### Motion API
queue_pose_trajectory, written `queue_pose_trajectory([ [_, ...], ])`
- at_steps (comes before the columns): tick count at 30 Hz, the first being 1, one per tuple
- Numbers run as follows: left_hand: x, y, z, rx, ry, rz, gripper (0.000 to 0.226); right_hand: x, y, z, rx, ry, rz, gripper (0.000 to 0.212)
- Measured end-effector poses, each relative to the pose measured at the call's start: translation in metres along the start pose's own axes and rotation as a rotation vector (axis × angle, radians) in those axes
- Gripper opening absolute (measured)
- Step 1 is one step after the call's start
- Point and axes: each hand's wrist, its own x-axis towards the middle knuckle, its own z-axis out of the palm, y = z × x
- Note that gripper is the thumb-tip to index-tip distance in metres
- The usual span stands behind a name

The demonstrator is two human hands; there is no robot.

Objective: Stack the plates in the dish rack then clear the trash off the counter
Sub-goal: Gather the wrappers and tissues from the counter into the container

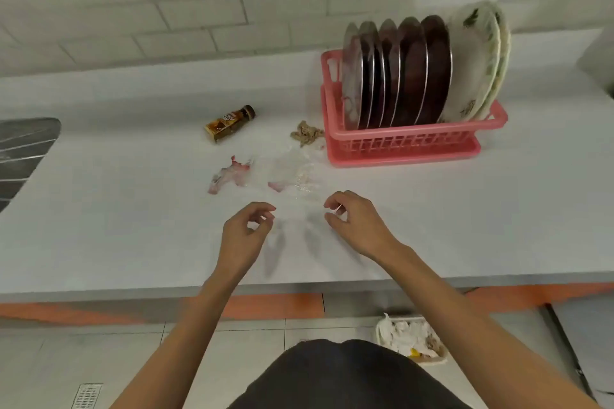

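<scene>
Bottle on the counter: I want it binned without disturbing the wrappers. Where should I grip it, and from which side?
Grip the bottle across its labelled body, from above, fingers on its two long sides. It lies on its side, dark cap toward the rack, so the body offers the widest hold. The left hand is nearer.

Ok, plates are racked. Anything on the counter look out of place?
Yes. A small brown bottle lies on its side, and trash is scattered left of the pink rack: a torn red wrapper, clear plastic film, a crumpled brown scrap.
</scene>
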Motion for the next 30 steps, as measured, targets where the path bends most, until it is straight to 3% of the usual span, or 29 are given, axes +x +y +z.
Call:
queue_pose_trajectory([
  [5, 0.099, -0.039, -0.045, 0.057, 0.223, -0.011, 0.027, 0.095, -0.028, 0.028, -0.247, -0.012, -0.029, 0.051],
  [8, 0.138, -0.064, -0.055, 0.150, 0.206, -0.038, 0.049, 0.131, -0.041, 0.055, -0.490, -0.072, -0.018, 0.081],
  [10, 0.156, -0.073, -0.054, 0.147, 0.150, -0.079, 0.059, 0.149, -0.039, 0.077, -0.555, -0.122, 0.016, 0.089],
  [13, 0.168, -0.091, -0.044, 0.259, 0.050, -0.045, 0.058, 0.157, -0.024, 0.100, -0.623, -0.060, -0.009, 0.081],
  [16, 0.163, -0.112, -0.035, 0.476, -0.004, 0.103, 0.056, 0.155, -0.014, 0.111, -0.491, 0.061, -0.195, 0.047],
  [19, 0.160, -0.116, -0.036, 0.439, 0.022, 0.178, 0.047, 0.159, -0.013, 0.113, -0.354, 0.057, -0.255, 0.019],
  [21, 0.164, -0.107, -0.038, 0.286, 0.019, 0.221, 0.042, 0.166, -0.015, 0.107, -0.256, 0.036, -0.208, 0.020],
  [23, 0.178, -0.094, -0.045, 0.223, 0.058, 0.273, 0.037, 0.174, -0.020, 0.095, -0.171, 0.061, -0.155, 0.037],
  [27, 0.245, -0.068, -0.065, 0.447, 0.229, 0.342, 0.046, 0.208, -0.028, 0.063, -0.146, 0.262, -0.085, 0.041],
  [30, 0.294, -0.061, -0.068, 0.656, 0.087, 0.191, 0.073, 0.242, -0.027, 0.047, -0.293, 0.368, -0.040, 0.028],
])
